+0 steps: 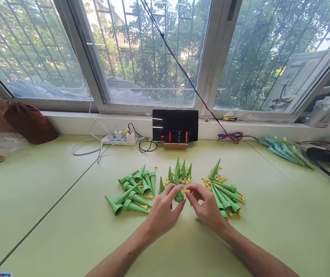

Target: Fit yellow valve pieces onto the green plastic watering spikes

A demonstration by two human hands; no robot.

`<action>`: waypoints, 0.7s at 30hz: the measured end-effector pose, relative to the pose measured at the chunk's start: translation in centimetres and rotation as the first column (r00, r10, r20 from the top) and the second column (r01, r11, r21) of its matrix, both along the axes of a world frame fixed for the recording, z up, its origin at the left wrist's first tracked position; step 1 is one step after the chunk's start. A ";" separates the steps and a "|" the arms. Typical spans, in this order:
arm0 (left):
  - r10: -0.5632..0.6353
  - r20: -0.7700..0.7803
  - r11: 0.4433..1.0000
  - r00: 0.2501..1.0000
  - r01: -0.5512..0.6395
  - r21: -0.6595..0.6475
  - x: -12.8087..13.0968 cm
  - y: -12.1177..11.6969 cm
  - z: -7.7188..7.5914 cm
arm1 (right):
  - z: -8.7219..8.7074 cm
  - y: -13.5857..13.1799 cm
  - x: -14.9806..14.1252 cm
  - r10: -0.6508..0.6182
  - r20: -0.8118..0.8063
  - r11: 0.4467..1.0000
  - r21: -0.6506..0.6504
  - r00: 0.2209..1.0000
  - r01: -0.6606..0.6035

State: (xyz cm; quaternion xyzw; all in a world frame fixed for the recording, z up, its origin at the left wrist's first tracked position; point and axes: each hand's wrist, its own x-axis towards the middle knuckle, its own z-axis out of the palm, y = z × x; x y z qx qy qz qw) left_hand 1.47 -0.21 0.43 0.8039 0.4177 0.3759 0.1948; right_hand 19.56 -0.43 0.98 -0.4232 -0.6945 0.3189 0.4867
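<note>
My left hand (163,211) pinches an upright green plastic cone spike (179,194) at its base. My right hand (206,206) meets it from the right, fingers pinched on a small yellow piece (186,191) at the cone. Behind the hands several green cones stand upright (180,173) among yellow bits. A heap of green cones lies to the left (134,190). Another heap lies to the right (225,192), mixed with small yellow pieces.
A pale green table (52,215) runs to a window sill. At the back stand a black tablet (175,125) with a phone (176,136), a power strip (118,138) with cables, a brown bag (29,121), and teal parts (286,150) on the right.
</note>
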 end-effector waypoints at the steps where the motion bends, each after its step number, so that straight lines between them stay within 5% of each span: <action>1: 0.001 -0.002 1.000 1.000 -0.001 0.000 0.0 0.0 0.0 | 0.0 0.0 0.0 0.000 0.000 1.000 0.000 1.000 0.000; 21: -0.022 0.020 1.000 1.000 0.023 -0.014 0.0 -0.1 0.0 | 0.1 0.1 0.0 -0.016 0.015 1.000 0.009 1.000 0.016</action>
